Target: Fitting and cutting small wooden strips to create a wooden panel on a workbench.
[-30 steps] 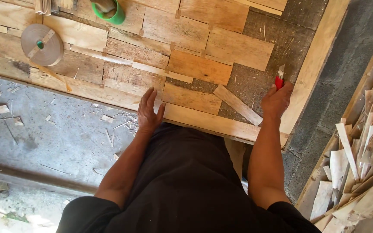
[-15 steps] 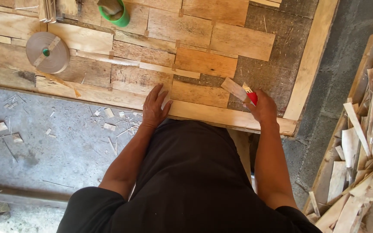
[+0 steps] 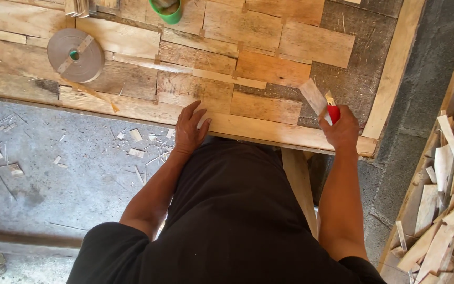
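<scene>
A flat desk (image 3: 395, 68) is seen from above, and it is covered with thin wood pieces laid side by side. The left hand (image 3: 190, 129) is spread open and pressed flat on the front edge of the desk, near the middle. Nothing is held in it. The right hand (image 3: 342, 129) is closed around a small tool with a red handle (image 3: 333, 113), near the front right corner. A thin wood strip (image 3: 313, 97) is held up with the same hand, tilted, just above the bare dark patch of the desk.

It looks like a patch-filling step: most of the desk is covered, and the strip is being brought to the open spot. The next move likely calls for the strip to be laid flat and lined up with the pieces beside it.

A roll of tape (image 3: 75, 54) lies by the back left part. A green cup (image 3: 170, 13) stands at the back edge. Wood scraps (image 3: 447, 200) are piled in a box on the right.
</scene>
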